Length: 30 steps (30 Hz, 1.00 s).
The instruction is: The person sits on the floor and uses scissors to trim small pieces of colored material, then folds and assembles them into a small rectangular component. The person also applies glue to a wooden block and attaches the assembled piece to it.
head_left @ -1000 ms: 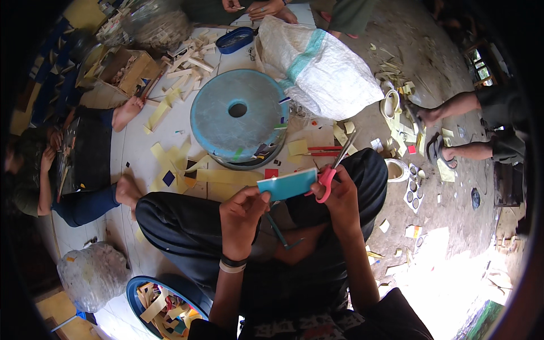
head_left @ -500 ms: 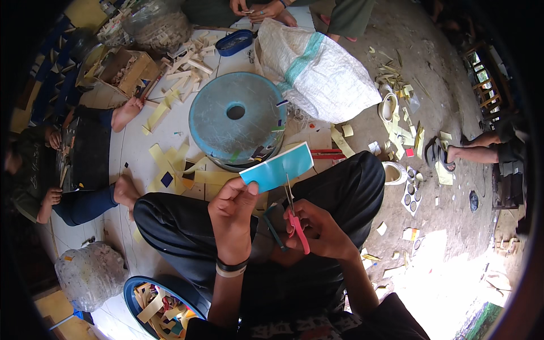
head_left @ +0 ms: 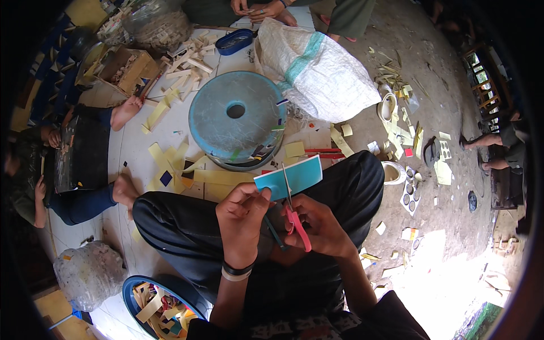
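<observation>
Over our crossed legs, left hand (head_left: 241, 211) pinches the teal card (head_left: 289, 178) at its lower left corner. Right hand (head_left: 320, 224), fingers closed through the pink-handled scissors (head_left: 293, 212), has come up since a second ago; blades now bite the card's lower edge, cut underway. Beyond: round blue-grey disc (head_left: 235, 116), white woven sack (head_left: 317, 68).

One teal card (head_left: 289, 178), one pair of scissors (head_left: 293, 212) (pink-handled), one round disc (head_left: 237, 116), two tape rolls (head_left: 392, 171).

Sunlit dirt floor (head_left: 453, 113), white mat (head_left: 133, 147)
</observation>
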Available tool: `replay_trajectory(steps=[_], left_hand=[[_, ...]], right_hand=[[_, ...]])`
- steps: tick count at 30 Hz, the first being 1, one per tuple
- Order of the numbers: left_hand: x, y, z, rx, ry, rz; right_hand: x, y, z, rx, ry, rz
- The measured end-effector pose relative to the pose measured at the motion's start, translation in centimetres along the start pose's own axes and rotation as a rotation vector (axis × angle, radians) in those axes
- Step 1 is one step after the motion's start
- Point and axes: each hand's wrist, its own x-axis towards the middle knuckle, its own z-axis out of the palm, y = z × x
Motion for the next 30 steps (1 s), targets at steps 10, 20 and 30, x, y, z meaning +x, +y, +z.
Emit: replay_trajectory(steps=[10,20,30], left_hand=[[-0.1,0.3,0.0,-0.022,0.011,0.001],[-0.4,0.8,0.0,-0.059,0.028,-0.020],[-0.5,1.2,0.0,-0.051,0.029,0.015]], right_hand=[[0.0,-0.2,-0.2,0.010,-0.011,-0.012],[0.0,-0.3,0.0,0.001,-0.010,-0.044],[-0.4,-0.1,0.2,-0.023,0.010,-0.015]])
